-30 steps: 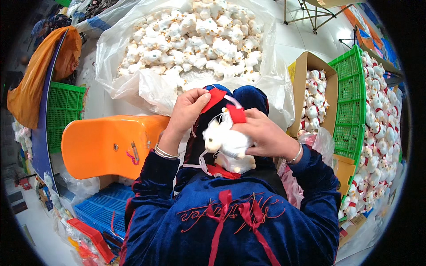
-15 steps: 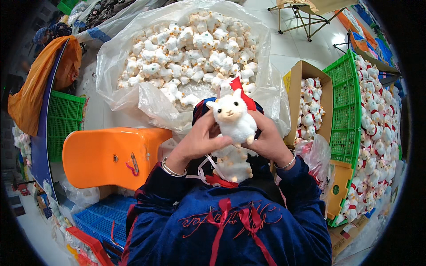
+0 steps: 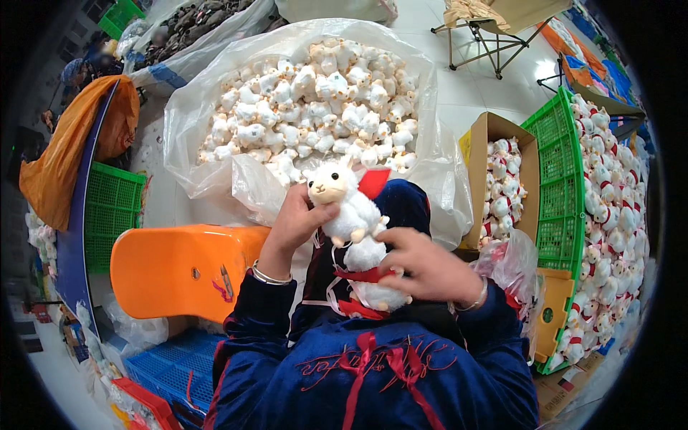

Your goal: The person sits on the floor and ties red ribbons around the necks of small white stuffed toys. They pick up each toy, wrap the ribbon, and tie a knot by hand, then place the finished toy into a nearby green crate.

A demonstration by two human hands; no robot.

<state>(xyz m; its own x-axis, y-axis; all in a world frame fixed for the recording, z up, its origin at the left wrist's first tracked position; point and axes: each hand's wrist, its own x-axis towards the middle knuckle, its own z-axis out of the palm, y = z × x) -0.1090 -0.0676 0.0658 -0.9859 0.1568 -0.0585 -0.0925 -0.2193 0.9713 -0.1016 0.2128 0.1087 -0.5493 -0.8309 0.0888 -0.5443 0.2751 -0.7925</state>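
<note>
A white plush alpaca (image 3: 345, 204) with black eyes and a tan muzzle is gripped in my left hand (image 3: 297, 221), thumb across its chest. It leans left, and a red piece of cloth (image 3: 373, 183) sticks up behind it. My right hand (image 3: 430, 266) is lower, over my lap, its fingers apart and partly bent beside the toy's feet. Under those fingers lie more white plush toys (image 3: 365, 256) with red ribbon (image 3: 356, 307) around them. The right fingertips partly cover these toys, so any contact is unclear.
Ahead, a clear plastic bag (image 3: 197, 107) holds a heap of white plush toys. On the left is an orange stool (image 3: 158, 272) with small snips (image 3: 226, 279) on it. A cardboard box (image 3: 528, 158), a green crate (image 3: 555, 179) and many red-scarfed plush toys (image 3: 609, 215) fill the right.
The alpaca has shifted left and turned sideways, now in my left hand only. My right hand has let go and moved down toward the toys on my lap.
</note>
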